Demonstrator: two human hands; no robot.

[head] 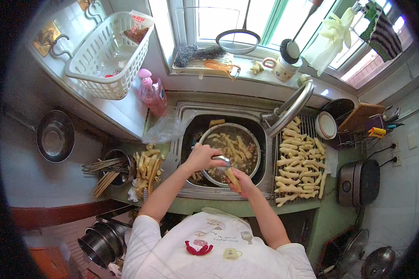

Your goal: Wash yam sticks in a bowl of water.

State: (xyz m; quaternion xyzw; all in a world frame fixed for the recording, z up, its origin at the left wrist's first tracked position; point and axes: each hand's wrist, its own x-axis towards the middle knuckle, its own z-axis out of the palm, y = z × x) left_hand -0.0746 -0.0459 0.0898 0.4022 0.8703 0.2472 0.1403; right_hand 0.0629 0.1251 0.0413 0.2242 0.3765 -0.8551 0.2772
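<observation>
Over the sink, my left hand (204, 158) grips a metal spoon (221, 161) with its rounded bowl against a piece of ginger root (233, 179). My right hand (243, 183) holds that ginger from below. Beneath both hands, a round metal basin (256, 139) of murky water with ginger pieces and scraps sits in the sink (181, 190). Many pale, peeled-looking ginger roots (296, 171) lie in rows on a wire rack to the right. More ginger (148, 164) is heaped on the counter at the left, beside a brush.
The faucet (295, 106) arches at the sink's right rear corner. A clear plastic bag (169, 129) and a pink soap bottle (153, 96) stand left of the sink. A holder of chopsticks (106, 167) is farther left. A wooden-handled peeler (223, 68) lies on the sill. A black appliance (358, 183) stands right.
</observation>
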